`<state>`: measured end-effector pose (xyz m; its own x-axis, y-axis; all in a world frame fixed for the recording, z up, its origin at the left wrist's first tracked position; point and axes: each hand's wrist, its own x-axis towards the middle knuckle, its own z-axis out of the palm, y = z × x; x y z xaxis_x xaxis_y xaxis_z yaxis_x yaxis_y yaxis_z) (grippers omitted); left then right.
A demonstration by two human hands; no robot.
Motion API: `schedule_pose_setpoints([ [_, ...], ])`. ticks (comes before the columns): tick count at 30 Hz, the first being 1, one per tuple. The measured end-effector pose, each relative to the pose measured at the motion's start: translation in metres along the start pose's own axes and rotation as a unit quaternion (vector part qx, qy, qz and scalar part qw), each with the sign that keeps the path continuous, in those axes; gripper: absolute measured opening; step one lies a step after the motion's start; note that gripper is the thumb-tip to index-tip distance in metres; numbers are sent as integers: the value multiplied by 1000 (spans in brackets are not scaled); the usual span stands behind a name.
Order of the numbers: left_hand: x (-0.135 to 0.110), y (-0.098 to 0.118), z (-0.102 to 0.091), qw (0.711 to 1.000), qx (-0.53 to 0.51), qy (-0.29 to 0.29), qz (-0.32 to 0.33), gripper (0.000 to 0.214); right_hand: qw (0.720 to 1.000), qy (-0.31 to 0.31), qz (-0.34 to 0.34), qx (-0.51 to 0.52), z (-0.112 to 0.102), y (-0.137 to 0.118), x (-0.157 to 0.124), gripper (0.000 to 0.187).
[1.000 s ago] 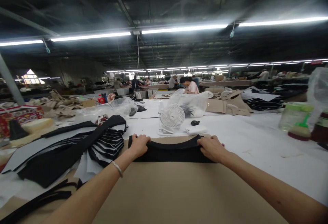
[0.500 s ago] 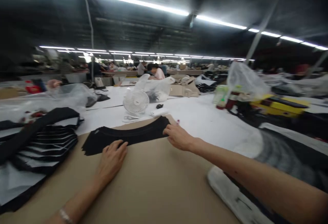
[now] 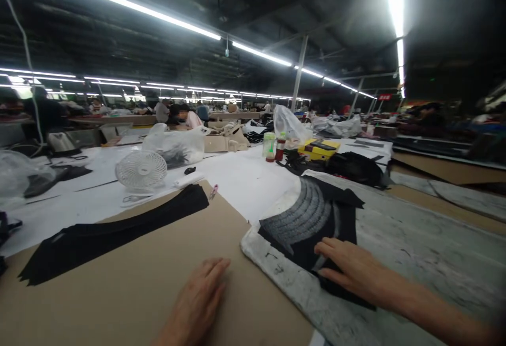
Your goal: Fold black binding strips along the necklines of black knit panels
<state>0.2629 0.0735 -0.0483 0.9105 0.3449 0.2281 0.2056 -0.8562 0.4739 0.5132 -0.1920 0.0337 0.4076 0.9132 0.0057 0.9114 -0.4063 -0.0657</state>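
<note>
My right hand point(image 3: 350, 267) is over the near edge of black fabric pieces point(image 3: 343, 224), its thumb and fingers apart. I cannot tell whether the fingertips touch the fabric. Beside the hand, the pieces are fanned out in overlapping grey, textured bands point(image 3: 304, 214). They lie on a stained, pale padded board point(image 3: 411, 251). My left hand point(image 3: 201, 293) is low over the brown cardboard sheet point(image 3: 130, 282), fingers stretched out and holding nothing. Farther up the cardboard rests a long, curved stack of black fabric point(image 3: 118, 232). Close to its right end are small pink thread snips point(image 3: 214, 191).
Behind the cardboard stand a white fan point(image 3: 141, 171) and a clear plastic bag point(image 3: 177, 143). Bottles point(image 3: 280, 148), a yellow box point(image 3: 319, 150) and a black bag point(image 3: 351, 167) sit farther back on the right. People work at distant tables.
The view has swung right. My right hand has left the curved black stack and moved over the fabric on the padded board. My left hand has also come off the stack.
</note>
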Motion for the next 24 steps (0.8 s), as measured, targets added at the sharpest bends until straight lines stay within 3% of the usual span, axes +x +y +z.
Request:
schedule_pose_setpoints([
  [3,19,51,15,997,-13,-45,65,46,999,32,27,0,14,11,-29,27],
  [6,33,91,32,991,-24,-66,115,50,997,77,3,-19,25,9,-45,44],
  [10,44,126,52,985,-58,-91,135,48,992,120,-21,-35,35,-2,-47,40],
  [14,55,138,66,986,-72,-86,127,50,988,147,-14,-47,45,-11,-40,30],
  [19,71,139,81,987,-30,-87,130,58,985,162,-2,-59,61,-9,-36,32],
  [24,82,149,90,989,-36,-85,115,47,984,173,34,3,57,2,-35,19],
])
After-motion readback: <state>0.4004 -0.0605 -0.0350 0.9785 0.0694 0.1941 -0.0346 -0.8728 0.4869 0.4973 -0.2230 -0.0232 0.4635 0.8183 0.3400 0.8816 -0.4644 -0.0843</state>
